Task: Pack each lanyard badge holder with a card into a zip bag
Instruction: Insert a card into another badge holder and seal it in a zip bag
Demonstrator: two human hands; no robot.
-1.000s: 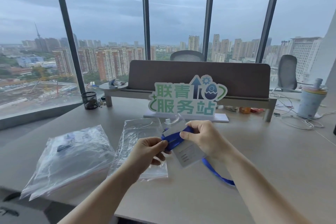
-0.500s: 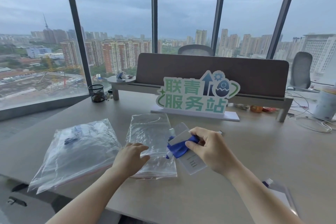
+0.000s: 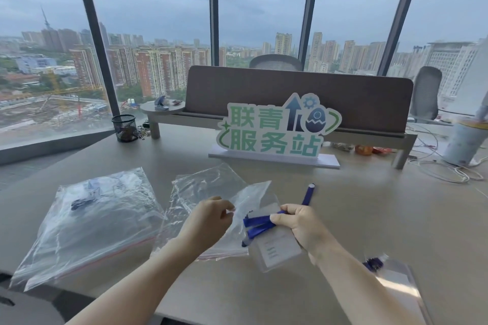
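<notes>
My right hand [image 3: 299,224] grips a clear badge holder [image 3: 276,250] with a white card inside, its blue lanyard [image 3: 260,223] bunched under my fingers. One lanyard end [image 3: 308,194] pokes out beyond the hand. My left hand [image 3: 208,216] pinches the edge of a clear zip bag [image 3: 249,202], lifted off the pile of empty zip bags [image 3: 200,190]. The lifted bag sits just left of the holder and touches it.
A pile of packed zip bags [image 3: 92,221] lies at the left of the grey desk [image 3: 369,208]. Another badge holder [image 3: 396,280] lies near the right front edge. A green sign [image 3: 274,134], mesh cup [image 3: 124,128] and cables [image 3: 446,171] stand further back.
My left hand has gone from the lanyard to the bag pile and now lifts one bag by its edge toward the holder. The right hand keeps the holder and bunched lanyard.
</notes>
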